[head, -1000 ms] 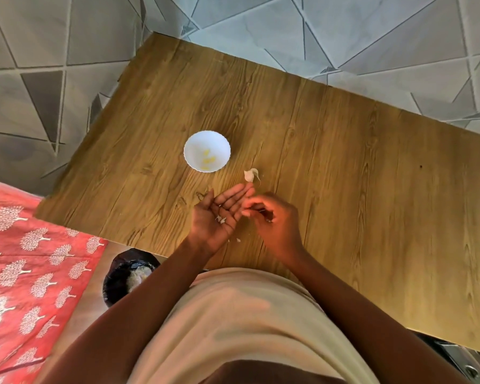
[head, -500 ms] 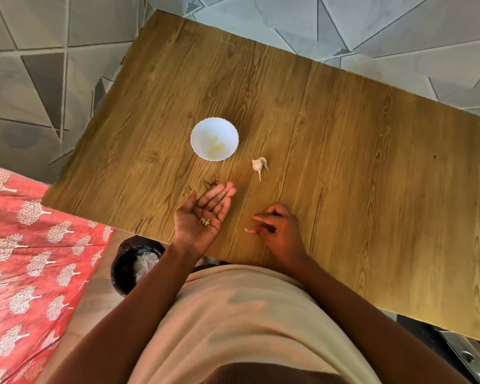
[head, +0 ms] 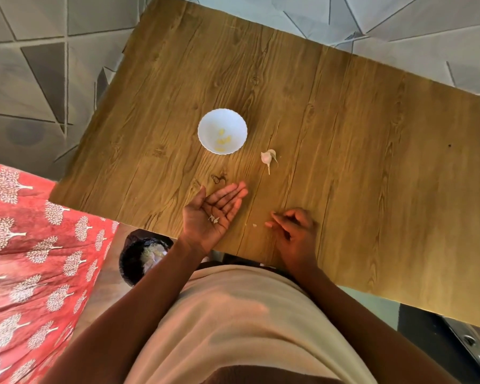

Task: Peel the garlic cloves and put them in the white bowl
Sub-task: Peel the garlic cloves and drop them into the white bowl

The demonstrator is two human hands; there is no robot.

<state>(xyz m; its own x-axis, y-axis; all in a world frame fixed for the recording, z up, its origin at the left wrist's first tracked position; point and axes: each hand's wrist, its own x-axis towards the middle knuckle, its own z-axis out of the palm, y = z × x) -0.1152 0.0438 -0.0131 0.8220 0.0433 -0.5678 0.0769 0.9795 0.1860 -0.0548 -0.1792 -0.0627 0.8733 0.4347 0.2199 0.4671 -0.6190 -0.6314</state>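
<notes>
The white bowl [head: 222, 130] stands on the wooden table [head: 344, 162] and holds a few peeled yellow cloves. To its right lies what is left of the garlic bulb [head: 267, 157], with its stem. My left hand [head: 212, 214] lies palm up and flat above the table's near edge, with small bits of garlic skin [head: 214, 219] on the palm. My right hand [head: 294, 231] rests on the table to the right, fingers loosely curled, its fingertips close to a small white scrap [head: 254, 225] on the wood. I cannot tell whether it pinches anything.
A black bin [head: 143, 256] with white peelings inside stands on the floor below the table's near edge, under my left forearm. A red patterned cloth [head: 25, 259] covers the left. Grey tiled floor surrounds the table.
My hands have drawn apart. The right hand dropped from beside the left fingertips to the table, towards a white scrap. The left palm stayed upturned with the skins.
</notes>
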